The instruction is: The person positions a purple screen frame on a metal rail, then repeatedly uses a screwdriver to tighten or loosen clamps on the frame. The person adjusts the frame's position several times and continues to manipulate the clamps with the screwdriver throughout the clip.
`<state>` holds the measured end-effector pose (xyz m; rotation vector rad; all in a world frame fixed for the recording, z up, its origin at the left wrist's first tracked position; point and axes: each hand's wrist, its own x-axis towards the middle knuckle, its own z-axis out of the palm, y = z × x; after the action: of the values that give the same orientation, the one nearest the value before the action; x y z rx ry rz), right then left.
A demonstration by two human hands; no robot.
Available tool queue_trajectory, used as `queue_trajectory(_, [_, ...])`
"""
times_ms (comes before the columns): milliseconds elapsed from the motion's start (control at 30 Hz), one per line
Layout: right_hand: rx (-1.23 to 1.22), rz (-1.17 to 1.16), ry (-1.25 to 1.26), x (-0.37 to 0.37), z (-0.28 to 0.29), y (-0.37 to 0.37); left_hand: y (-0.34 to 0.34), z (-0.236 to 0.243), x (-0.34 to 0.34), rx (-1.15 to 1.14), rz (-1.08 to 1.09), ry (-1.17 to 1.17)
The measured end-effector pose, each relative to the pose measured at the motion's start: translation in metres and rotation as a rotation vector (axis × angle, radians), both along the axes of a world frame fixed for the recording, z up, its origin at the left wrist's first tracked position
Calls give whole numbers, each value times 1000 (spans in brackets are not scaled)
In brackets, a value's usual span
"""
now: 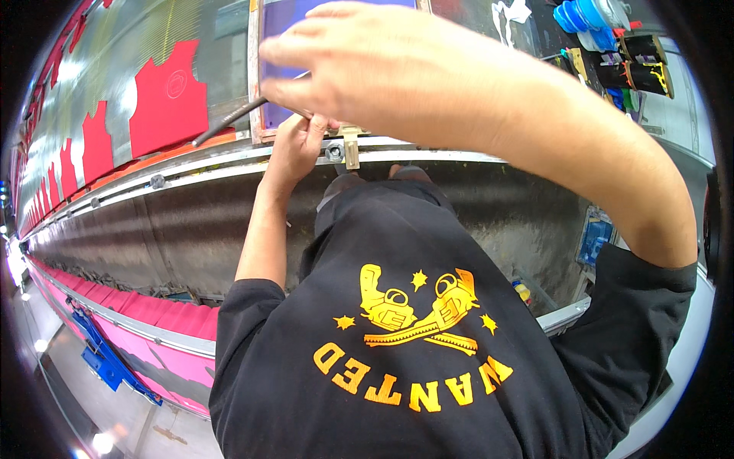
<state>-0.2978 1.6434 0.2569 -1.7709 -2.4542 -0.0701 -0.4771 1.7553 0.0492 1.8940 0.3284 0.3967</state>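
Right hand [397, 76] pinched on a dark rod [229, 122], left hand [298, 141] gripping the screen frame [256, 76] corner; red pieces [168, 99] already laid, frame seemingly mid-placement.

Not much packaging here that we can make out; up in the top right corner there's a cluster of blue round tubs [585, 15] with a few black containers with yellow trim [646, 73] just below them; lower right, by the table's edge, a blue flat pack [595, 239] and a small yellow bottle [522, 291].
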Motion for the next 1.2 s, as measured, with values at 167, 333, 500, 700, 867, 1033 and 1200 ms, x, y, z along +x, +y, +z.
queue_trajectory(167, [-483,-229,124,-18,-5,11,2,2,-2,120,-117,33])
queue_trajectory(333, [-84,-298,117,-17,12,-8,-11,29,7,7,-23,-19])
queue_trajectory(500, [-115,-20,-171,-14,-8,7,-22,23,1,-93,117,-197])
queue_trajectory(700, [-220,-528,386,-3,16,-10,-33,29,10,-40,147,-130])
queue_trajectory(867, [271,-641,542,61,-37,-65,-43,27,22,-360,250,-344])
queue_trajectory(1033, [313,-105,156,55,-31,-56,-50,18,28,-287,303,-275])
queue_trajectory(1200, [278,340,-91,29,-33,1,-47,23,16,60,262,-219])
